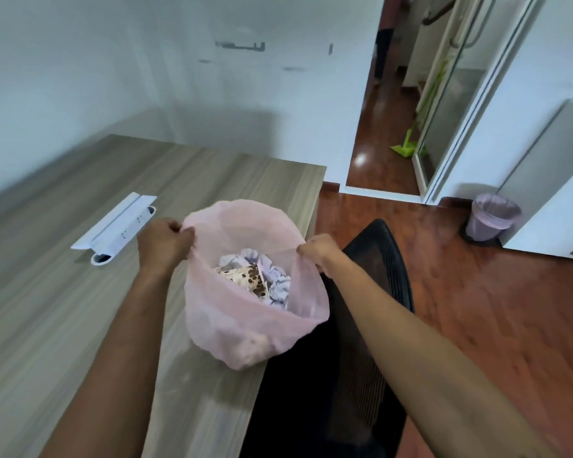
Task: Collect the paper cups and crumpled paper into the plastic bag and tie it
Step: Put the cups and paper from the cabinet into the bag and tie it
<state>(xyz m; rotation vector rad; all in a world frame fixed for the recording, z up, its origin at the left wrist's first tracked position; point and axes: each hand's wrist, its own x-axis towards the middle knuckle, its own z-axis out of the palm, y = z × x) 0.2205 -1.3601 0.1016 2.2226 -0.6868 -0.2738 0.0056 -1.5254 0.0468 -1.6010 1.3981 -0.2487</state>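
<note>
We see the left hand [164, 241] and right hand [318, 249] pinching the pink plastic bag [245, 325] rim at the table [63, 309] edge, paper cups [245, 277] and crumpled paper [278, 282] inside.

White walls [113, 61] meet a grey wood-grain table [63, 292] on the left. A black mesh chair [371, 325] stands beside it on glossy red-brown floor [477, 309]. An open doorway [387, 110] shows a green broom [407, 143]; a lined bin [490, 219] sits near a white cabinet [549, 180].
</note>
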